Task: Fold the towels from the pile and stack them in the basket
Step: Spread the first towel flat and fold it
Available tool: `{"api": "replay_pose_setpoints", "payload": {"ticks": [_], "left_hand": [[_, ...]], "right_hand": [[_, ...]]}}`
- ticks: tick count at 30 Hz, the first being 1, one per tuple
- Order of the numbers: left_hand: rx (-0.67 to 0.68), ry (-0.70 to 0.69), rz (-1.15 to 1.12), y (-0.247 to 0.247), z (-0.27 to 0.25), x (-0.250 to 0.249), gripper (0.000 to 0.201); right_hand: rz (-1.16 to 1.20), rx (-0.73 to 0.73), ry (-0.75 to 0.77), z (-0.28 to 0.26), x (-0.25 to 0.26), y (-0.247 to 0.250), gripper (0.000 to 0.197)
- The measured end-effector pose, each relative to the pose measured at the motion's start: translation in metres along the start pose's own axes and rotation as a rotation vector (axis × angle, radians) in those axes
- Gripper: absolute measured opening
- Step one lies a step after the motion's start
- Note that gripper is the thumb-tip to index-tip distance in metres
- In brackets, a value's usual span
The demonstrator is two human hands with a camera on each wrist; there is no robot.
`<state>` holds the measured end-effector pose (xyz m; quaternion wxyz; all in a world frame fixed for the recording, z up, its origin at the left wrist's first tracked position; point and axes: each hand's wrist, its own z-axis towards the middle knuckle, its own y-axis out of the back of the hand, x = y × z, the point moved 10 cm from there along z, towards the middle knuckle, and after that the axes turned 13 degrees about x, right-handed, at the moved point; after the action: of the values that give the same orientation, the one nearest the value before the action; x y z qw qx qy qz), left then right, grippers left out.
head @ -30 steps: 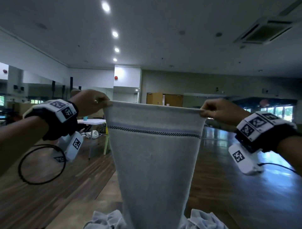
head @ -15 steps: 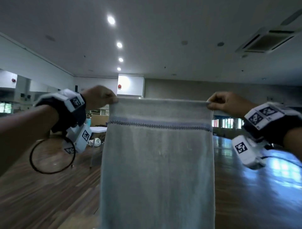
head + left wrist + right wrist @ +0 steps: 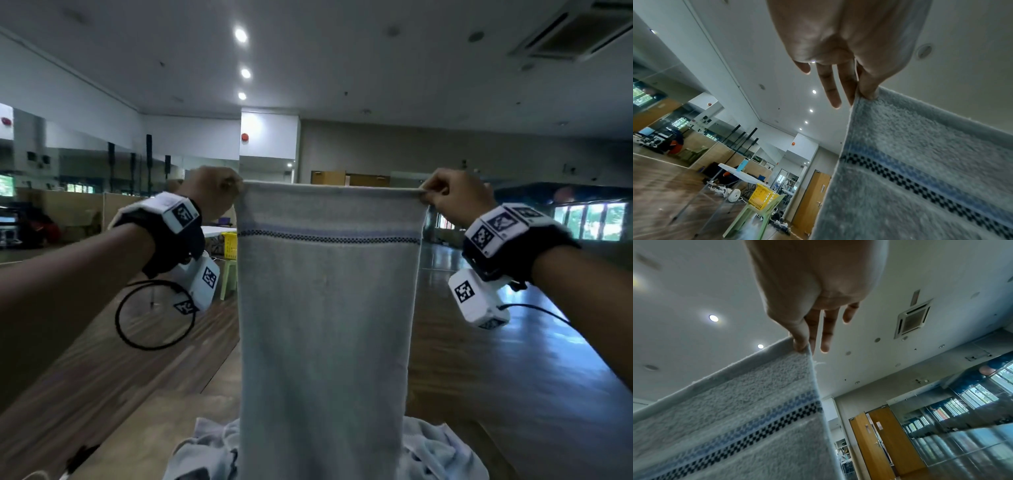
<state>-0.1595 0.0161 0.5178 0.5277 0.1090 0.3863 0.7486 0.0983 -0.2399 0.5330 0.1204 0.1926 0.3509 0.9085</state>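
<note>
A pale grey towel (image 3: 325,325) with a blue and black checkered stripe hangs stretched in front of me at chest height. My left hand (image 3: 219,192) pinches its top left corner, and my right hand (image 3: 445,197) pinches the top right corner. In the left wrist view the thumb and forefinger of the left hand (image 3: 861,95) clamp the towel (image 3: 920,178) corner while the other fingers stay straight. The right hand (image 3: 803,345) pinches the towel (image 3: 725,418) the same way. The pile of crumpled towels (image 3: 442,452) lies on the wooden table (image 3: 144,431) below.
A yellow basket (image 3: 229,245) (image 3: 761,197) sits on a pale green chair (image 3: 756,217) far off to the left, beside a white folding table (image 3: 740,174). Wood floor spreads all round. Brown doors (image 3: 884,443) and mirrored walls line the far side.
Both hands have kept hold of the towel's top corners. The towel now hangs straighter, with its sides nearly parallel. The view dipped, so the pile below shows again.
</note>
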Motion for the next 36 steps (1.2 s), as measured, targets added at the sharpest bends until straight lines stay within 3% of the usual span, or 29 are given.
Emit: {"api": "replay_pose_setpoints", "payload": {"ticks": [2,4,7,14,25,28,30,36], "left_hand": [[-0.024,0.020,0.012,0.012,0.002,-0.002,0.021],[0.035,0.038,0.056,0.012,0.001,0.001,0.023],[0.132,0.020,0.076,0.005,-0.009,-0.003,0.026],[0.185,0.045,0.064,-0.008,-0.029,0.004,0.025],[0.327,0.041,0.060,-0.069,-0.036,0.036,0.023],[0.357,-0.013,0.073,-0.096,-0.045,0.041,0.017],[0.436,-0.047,0.069,-0.126,-0.063,0.051,0.019],[0.925,-0.024,0.123,-0.267,-0.191,0.086,0.020]], "right_hand": [[0.008,0.014,0.011,0.003,0.003,0.009,0.015],[0.023,0.049,0.016,0.003,0.001,0.009,0.019],[0.019,0.082,0.026,-0.006,0.001,0.003,0.018],[0.043,0.173,0.041,-0.023,-0.002,-0.021,0.020],[0.051,0.310,-0.006,-0.038,-0.024,-0.078,0.019],[0.086,0.410,-0.016,-0.051,-0.034,-0.109,0.018],[0.145,0.514,-0.042,-0.070,-0.052,-0.141,0.017],[0.117,0.867,-0.113,-0.184,-0.112,-0.271,0.015]]}}
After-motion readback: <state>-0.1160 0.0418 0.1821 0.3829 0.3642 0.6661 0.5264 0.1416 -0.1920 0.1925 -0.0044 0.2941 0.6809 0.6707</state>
